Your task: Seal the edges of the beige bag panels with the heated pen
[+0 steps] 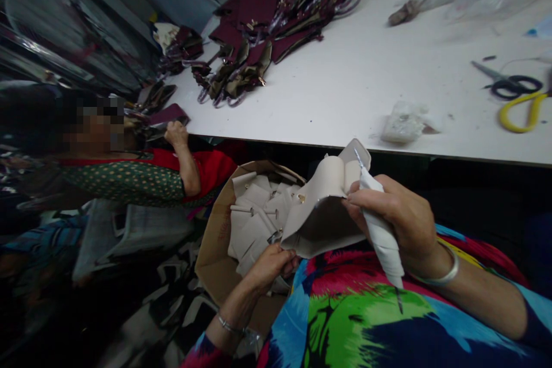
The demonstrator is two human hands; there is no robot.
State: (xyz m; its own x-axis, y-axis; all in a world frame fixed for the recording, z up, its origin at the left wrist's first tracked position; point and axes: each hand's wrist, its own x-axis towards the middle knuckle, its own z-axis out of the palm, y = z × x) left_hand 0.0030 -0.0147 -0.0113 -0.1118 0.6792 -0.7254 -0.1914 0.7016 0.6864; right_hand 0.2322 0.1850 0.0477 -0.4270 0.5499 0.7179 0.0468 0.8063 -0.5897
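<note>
My right hand [399, 215] is closed around a tool wrapped in white tape [382, 230], its thin metal tip pointing up at a folded beige leather piece [328, 207]. The same hand also pinches that piece at its upper edge. My left hand [271, 264] is closed on the lower left corner of the beige piece, over my lap. Just beyond it stands an open cardboard box [215, 230] holding several more beige pieces with small metal fittings.
A white table [345, 86] carries a heap of maroon bag parts [267, 29], a small clear packet [403, 123], black-handled scissors [509, 83], a yellow-handled tool [521, 112] and plastic bags at the far right. Another person in red and green sits at the left, one hand [176, 133] at the table edge.
</note>
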